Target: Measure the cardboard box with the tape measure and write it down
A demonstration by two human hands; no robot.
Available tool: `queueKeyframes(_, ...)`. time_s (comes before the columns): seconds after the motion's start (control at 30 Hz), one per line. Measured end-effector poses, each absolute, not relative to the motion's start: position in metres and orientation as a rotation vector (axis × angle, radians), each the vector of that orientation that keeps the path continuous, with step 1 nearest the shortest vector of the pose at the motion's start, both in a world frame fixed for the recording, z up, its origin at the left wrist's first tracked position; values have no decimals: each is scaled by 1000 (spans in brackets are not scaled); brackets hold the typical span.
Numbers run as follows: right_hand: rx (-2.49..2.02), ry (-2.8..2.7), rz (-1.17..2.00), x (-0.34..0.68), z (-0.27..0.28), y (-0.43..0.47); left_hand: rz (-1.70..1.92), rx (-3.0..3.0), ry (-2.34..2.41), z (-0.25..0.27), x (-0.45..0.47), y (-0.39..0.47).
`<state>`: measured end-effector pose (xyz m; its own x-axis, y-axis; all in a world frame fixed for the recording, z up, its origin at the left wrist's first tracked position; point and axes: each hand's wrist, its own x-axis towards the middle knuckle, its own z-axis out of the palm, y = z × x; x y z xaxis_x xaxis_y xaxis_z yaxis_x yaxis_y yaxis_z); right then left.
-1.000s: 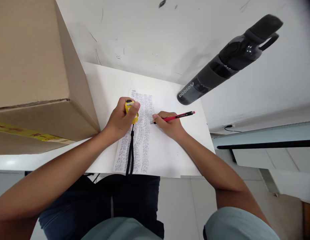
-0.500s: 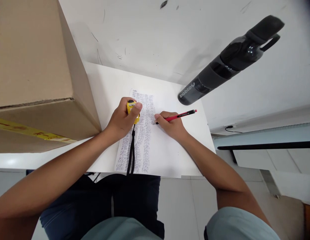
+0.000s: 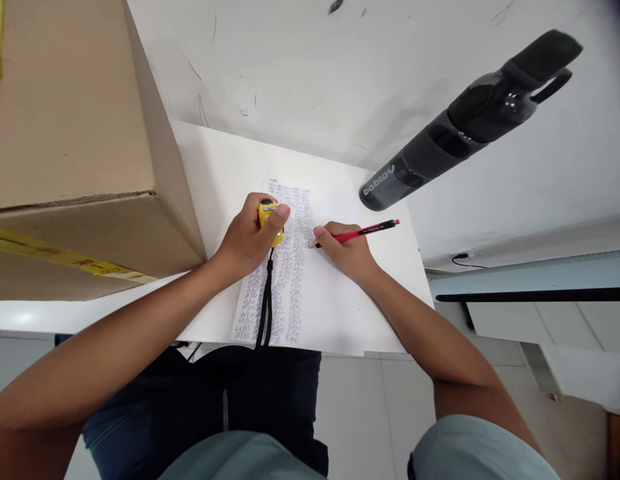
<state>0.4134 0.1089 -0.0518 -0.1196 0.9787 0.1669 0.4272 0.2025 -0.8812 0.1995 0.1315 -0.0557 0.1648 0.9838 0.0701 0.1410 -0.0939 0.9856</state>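
Observation:
My left hand (image 3: pixel 247 237) is wrapped round a yellow tape measure (image 3: pixel 278 236), thumb along its top, over the left part of a sheet of paper (image 3: pixel 335 307). A black wrist strap (image 3: pixel 268 293) hangs from the tape measure across the sheet toward the table's near edge. Columns of small dark handwriting cover the left part of the paper; its right part is mostly blank. My right hand (image 3: pixel 353 253) grips a red and black pen (image 3: pixel 365 231), its tip low at the right side of the writing. Whether the tip touches the paper I cannot tell.
A big cardboard box (image 3: pixel 70 120) with yellow tape stands on the left of the white table (image 3: pixel 220 153). At the back right rises a black bottle (image 3: pixel 440 143). Behind is a marked white wall (image 3: pixel 290 60). A thin black cable (image 3: pixel 465 260) shows at the right.
The whole view has shifted slightly, so the box, paper and bottle sit a little further right. Both hands keep their hold on the tape measure and the pen.

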Motion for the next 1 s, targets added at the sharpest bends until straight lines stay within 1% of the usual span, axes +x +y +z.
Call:
queueKeyframes(0.3, -1339, -1655, 792, 413, -52, 108, 1097, 1456, 1138, -56, 200, 132)
queueKeyframes(0.53, -1311, -1704, 878, 414, -52, 110, 1093, 1468, 1148, -56, 200, 133)
queueKeyframes(1.0, -1260, -1672, 825, 412, -52, 108, 1118, 1496, 1125, -62, 200, 135)
